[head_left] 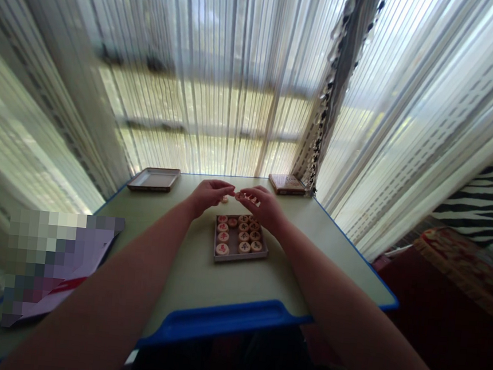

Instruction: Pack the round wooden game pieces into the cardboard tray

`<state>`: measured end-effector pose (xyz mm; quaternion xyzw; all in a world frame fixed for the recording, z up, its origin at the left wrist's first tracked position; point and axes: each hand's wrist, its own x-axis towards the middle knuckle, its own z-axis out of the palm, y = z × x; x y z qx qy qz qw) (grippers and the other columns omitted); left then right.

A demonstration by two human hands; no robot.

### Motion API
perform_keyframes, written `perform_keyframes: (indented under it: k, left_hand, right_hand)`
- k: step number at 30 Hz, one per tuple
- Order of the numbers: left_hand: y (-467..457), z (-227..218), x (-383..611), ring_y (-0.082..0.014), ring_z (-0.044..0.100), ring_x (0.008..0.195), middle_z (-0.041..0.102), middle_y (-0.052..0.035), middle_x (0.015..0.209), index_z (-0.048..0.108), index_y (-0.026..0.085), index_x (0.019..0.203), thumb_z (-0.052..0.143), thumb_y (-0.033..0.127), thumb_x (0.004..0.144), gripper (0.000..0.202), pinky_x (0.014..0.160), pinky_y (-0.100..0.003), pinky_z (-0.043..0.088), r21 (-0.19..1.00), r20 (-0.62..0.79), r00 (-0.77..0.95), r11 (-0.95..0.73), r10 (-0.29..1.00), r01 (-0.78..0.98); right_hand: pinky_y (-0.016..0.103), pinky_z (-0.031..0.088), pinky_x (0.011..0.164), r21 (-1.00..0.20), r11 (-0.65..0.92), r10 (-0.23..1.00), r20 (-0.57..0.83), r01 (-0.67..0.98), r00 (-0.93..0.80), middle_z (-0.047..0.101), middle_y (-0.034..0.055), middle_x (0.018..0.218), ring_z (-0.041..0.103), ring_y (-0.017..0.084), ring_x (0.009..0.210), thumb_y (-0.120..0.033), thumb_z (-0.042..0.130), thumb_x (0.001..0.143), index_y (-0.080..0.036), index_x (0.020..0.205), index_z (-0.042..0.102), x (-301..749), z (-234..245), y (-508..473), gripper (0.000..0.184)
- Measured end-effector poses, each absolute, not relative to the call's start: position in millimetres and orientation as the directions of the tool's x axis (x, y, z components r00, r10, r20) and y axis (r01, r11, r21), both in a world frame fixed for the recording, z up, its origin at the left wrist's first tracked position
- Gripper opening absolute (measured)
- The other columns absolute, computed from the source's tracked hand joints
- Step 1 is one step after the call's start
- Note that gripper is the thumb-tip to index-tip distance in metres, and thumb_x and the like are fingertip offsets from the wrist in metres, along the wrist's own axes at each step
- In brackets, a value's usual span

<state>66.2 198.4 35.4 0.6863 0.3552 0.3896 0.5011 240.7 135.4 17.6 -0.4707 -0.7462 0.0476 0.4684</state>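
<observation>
Over the far middle of the table, my two hands meet fingertip to fingertip. My left hand [211,196] is closed in a pinch, and whatever its fingertips hold is too small to make out. My right hand [264,206] has its fingers curled round a Chinese chess piece [240,196]; more pale pieces seem to show under its fingers. One loose piece [225,199] lies below my left fingers. Just nearer to me is a shallow box tray [233,247]. Red-marked pieces [223,237] line its left side, and dark-marked pieces [244,236] stand in two columns at its right.
An open box lid [155,179] lies at the back left of the table [194,284]. A flat closed box [287,184] is at the back right. A partly blurred-out booklet or sheet [78,285] rests at the left. Sheer curtains [220,90] hang behind the table.
</observation>
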Motion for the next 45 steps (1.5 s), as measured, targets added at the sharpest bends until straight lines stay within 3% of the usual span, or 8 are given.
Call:
perform_keyframes:
  k: [5, 12, 19, 26, 33, 39, 45]
  left_hand:
    - [205, 31, 60, -0.0086, 0.049, 0.052, 0.068, -0.0079, 0.075, 0.069, 0.012, 0.079, 0.064, 0.042, 0.062, 0.035, 0.048, -0.023, 0.037, 0.909, 0.26, 0.398, -0.362, 0.88, 0.207]
    - [208, 33, 60, -0.0171, 0.061, 0.074, 0.07, -0.008, 0.079, 0.068, 0.011, 0.081, 0.059, 0.033, 0.066, 0.028, 0.071, -0.029, 0.046, 0.805, 0.336, 0.431, -0.493, 0.837, 0.33]
    - [200, 38, 53, -0.0168, 0.061, 0.071, 0.069, -0.0053, 0.077, 0.07, 0.015, 0.081, 0.053, 0.027, 0.067, 0.025, 0.067, -0.027, 0.046, 0.573, 0.291, 0.615, -0.648, 0.733, 0.501]
    - [168, 21, 34, -0.0146, 0.056, 0.063, 0.068, -0.0047, 0.078, 0.07, 0.016, 0.085, 0.054, 0.032, 0.068, 0.028, 0.063, -0.026, 0.043, 0.46, 0.368, 0.538, -0.651, 0.758, 0.604]
    - [157, 18, 42, -0.0138, 0.055, 0.068, 0.065, -0.0058, 0.086, 0.069, 0.015, 0.091, 0.049, 0.029, 0.072, 0.031, 0.065, -0.025, 0.044, 0.466, 0.422, 0.565, -0.704, 0.709, 0.536]
    - [155, 18, 45, -0.0167, 0.058, 0.084, 0.066, -0.0053, 0.088, 0.07, 0.018, 0.088, 0.047, 0.026, 0.074, 0.028, 0.079, -0.026, 0.044, 0.435, 0.43, 0.616, -0.749, 0.66, 0.499]
    - [156, 18, 44, -0.0163, 0.059, 0.082, 0.066, -0.0058, 0.085, 0.071, 0.015, 0.083, 0.046, 0.025, 0.075, 0.028, 0.079, -0.026, 0.044, 0.448, 0.426, 0.635, -0.76, 0.644, 0.471]
  right_hand:
    - [0.033, 0.04, 0.082, -0.443, 0.512, 0.8, 0.557, 0.736, -0.222, 0.061, 0.0064, 0.088, 0.054, 0.018, 0.087, -0.042, 0.06, 0.073, -0.022, 0.088, 0.07, 240, 16, 134, 0.027]
    - [0.032, 0.037, 0.085, -0.462, 0.483, 0.843, 0.476, 0.744, -0.252, 0.06, 0.0061, 0.09, 0.051, 0.018, 0.092, -0.045, 0.059, 0.073, -0.024, 0.092, 0.069, 240, 14, 134, 0.03]
    - [0.035, 0.033, 0.089, -0.415, 0.498, 0.847, 0.422, 0.762, -0.324, 0.059, 0.0049, 0.088, 0.051, 0.018, 0.09, -0.041, 0.061, 0.073, -0.025, 0.09, 0.07, 239, 19, 131, 0.025]
    - [0.035, 0.031, 0.091, -0.378, 0.513, 0.838, 0.415, 0.771, -0.354, 0.059, 0.0055, 0.091, 0.05, 0.019, 0.093, -0.044, 0.063, 0.07, -0.024, 0.087, 0.071, 237, 20, 128, 0.027]
    - [0.034, 0.032, 0.091, -0.337, 0.547, 0.822, 0.391, 0.766, -0.414, 0.061, 0.0058, 0.09, 0.052, 0.018, 0.09, -0.047, 0.059, 0.073, -0.023, 0.09, 0.07, 238, 15, 131, 0.032]
    - [0.035, 0.03, 0.091, -0.306, 0.56, 0.811, 0.391, 0.77, -0.435, 0.063, 0.0064, 0.088, 0.053, 0.018, 0.088, -0.046, 0.059, 0.073, -0.021, 0.09, 0.07, 237, 17, 130, 0.032]
    - [0.035, 0.03, 0.09, -0.306, 0.568, 0.804, 0.405, 0.764, -0.436, 0.063, 0.005, 0.085, 0.053, 0.018, 0.087, -0.046, 0.06, 0.072, -0.024, 0.089, 0.071, 235, 18, 128, 0.03]
